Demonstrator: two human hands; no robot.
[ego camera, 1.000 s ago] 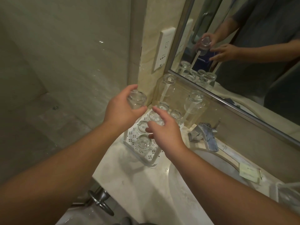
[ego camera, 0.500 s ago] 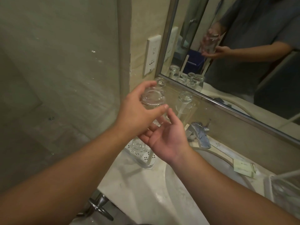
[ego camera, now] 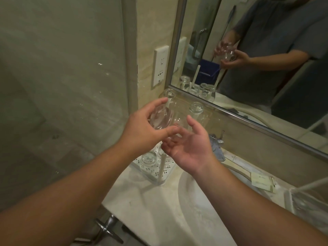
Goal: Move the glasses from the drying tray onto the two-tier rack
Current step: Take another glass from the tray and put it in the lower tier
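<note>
Head view: mid-frame, my left hand [ego camera: 142,128] grips a glass [ego camera: 160,118] by its sides, lifted above the tray [ego camera: 156,172] at lower centre. My right hand [ego camera: 188,146] waits just beneath, palm up, fingers relaxed and holding nothing. The glass looks light, rigid, brittle and likely slick, so I'd hold it round the wall, not the rim. Another glass [ego camera: 148,158] sits upside down on the tray.

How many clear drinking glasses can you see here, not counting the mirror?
4: one clear glass gripped by the left hand, two upside down on tall pegs at the back, one on the white perforated tray. Others may hide behind the hands.
</note>
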